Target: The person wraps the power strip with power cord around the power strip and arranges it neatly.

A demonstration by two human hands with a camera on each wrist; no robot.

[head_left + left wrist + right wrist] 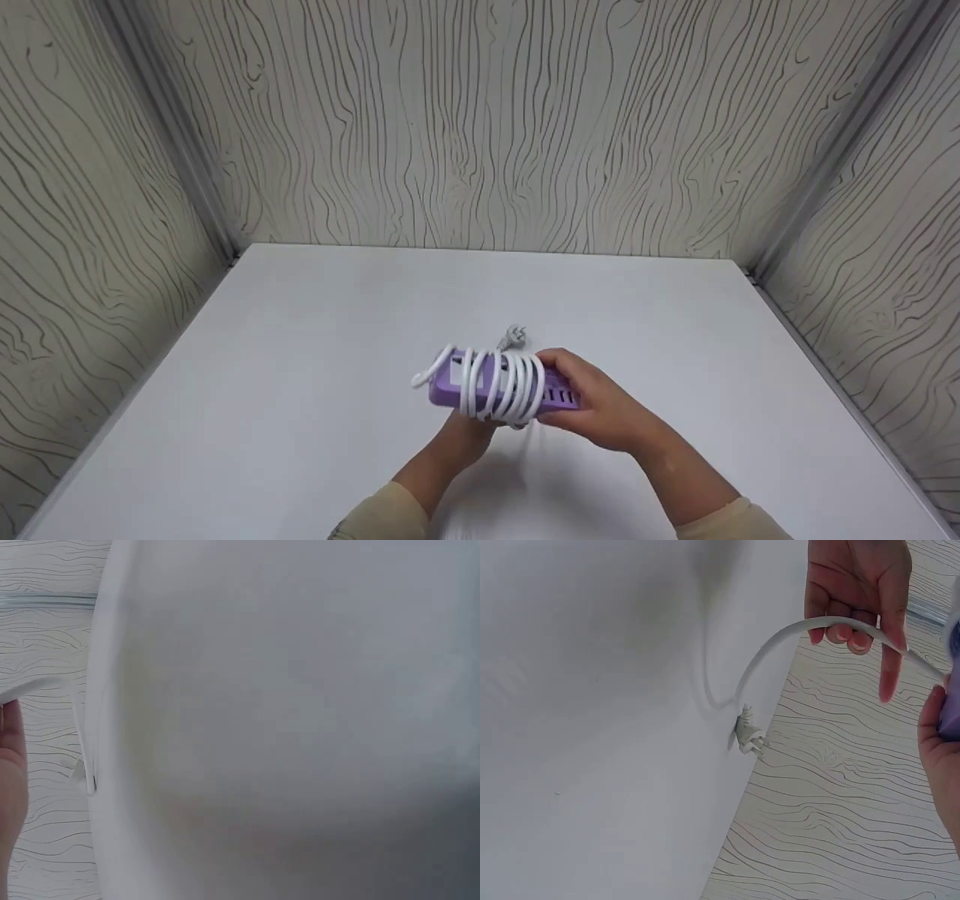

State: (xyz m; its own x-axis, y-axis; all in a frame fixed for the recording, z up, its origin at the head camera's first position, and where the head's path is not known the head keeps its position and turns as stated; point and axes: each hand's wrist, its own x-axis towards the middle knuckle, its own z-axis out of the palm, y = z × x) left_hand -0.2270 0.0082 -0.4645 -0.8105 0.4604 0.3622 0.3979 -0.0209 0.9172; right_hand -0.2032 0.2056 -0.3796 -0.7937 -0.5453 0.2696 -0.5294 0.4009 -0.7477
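Observation:
A purple power strip [444, 391] is held up over the white table, its white cord [514, 386] wound round it several times. My right hand [600, 401] grips the strip's right end, thumb on the near side. Behind and below the strip is my left hand [469, 439], its fingers hidden in the head view. The right wrist view shows that left hand [859, 596] with fingers curled round a loose length of the cord [780, 634]. This length curves down to the plug [748, 733], which appears beyond the strip in the head view.
The white table [315, 322] spreads out on all sides of the hands. Wood-grain panels [450, 120] rise behind it and at both sides, with grey metal posts [161, 120] at the corners.

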